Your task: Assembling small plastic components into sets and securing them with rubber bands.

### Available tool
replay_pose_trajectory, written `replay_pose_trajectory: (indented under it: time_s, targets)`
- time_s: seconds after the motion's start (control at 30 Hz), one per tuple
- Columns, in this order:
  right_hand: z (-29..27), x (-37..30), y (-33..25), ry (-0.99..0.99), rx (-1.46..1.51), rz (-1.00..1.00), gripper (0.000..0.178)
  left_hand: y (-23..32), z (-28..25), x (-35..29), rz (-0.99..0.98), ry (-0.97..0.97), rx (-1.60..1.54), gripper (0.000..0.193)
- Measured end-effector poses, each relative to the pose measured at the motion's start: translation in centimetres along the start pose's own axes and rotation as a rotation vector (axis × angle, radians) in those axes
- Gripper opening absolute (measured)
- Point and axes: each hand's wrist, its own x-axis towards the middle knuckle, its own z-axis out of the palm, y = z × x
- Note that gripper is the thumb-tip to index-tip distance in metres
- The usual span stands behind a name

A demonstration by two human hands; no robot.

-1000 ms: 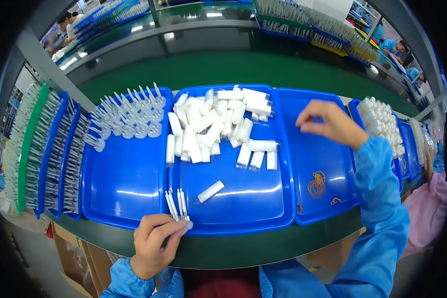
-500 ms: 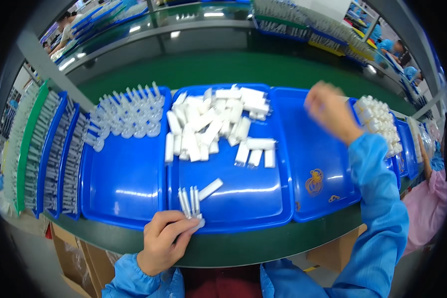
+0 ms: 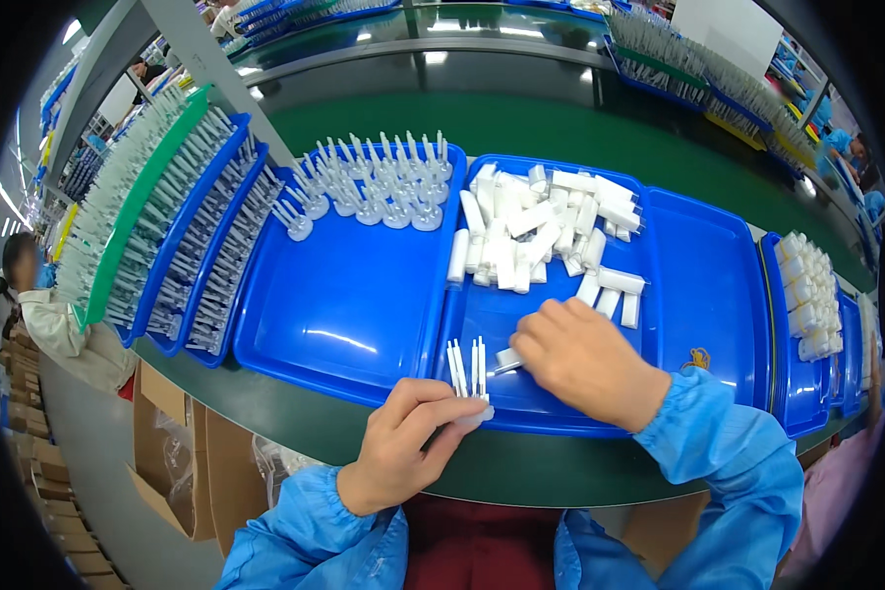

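My left hand (image 3: 413, 433) pinches the round white base of a plastic piece with several thin white prongs (image 3: 468, 369) standing up from it, at the near edge of the middle blue tray (image 3: 560, 405). To its right, my right hand (image 3: 585, 359) is closed, palm down, with its fingertips on a small white cylinder (image 3: 506, 362) lying beside the prongs. Its fingers cover part of that cylinder. Beyond both hands lies a heap of white cylinders (image 3: 526, 231), some in clear wrap.
In the left blue tray (image 3: 334, 315), pronged clear pieces (image 3: 374, 187) stand at the back. Stacked green and blue trays (image 3: 152, 221) rise farther left. Rubber bands (image 3: 697, 360) lie in the right tray (image 3: 713, 265), with a tray of white pieces (image 3: 806, 295) beyond. Open cardboard boxes (image 3: 172, 457) sit below.
My right hand has come from the right tray into the middle tray, onto the loose cylinder. My left hand still holds the pronged piece. The whole view has turned to the left.
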Motion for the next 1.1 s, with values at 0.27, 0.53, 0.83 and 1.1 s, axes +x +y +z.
replay_pose_trajectory:
  time_s: [0.27, 0.53, 0.83, 1.1]
  targets:
    - [-3.4, -1.3, -3.8, 0.461, 1.569, 0.76, 0.06, 1.2, 0.1, -1.1, 0.074, -0.101, -0.13, 0.04]
    - [-1.9, -3.0, -6.0, 0.496, 1.637, 0.827, 0.055, 2.8, 0.1, -0.7, 0.039, -0.292, -0.161, 0.034]
    - [0.7, -4.0, -8.9, 0.543, 1.3, 0.601, 0.054, 2.4, 1.6, -1.1, 0.131, -0.037, -0.07, 0.035]
    - [-0.6, -4.7, -3.2, 0.486, 0.628, 0.469, 0.042, 0.8, 2.2, -1.1, 0.172, 0.065, -0.017, 0.035]
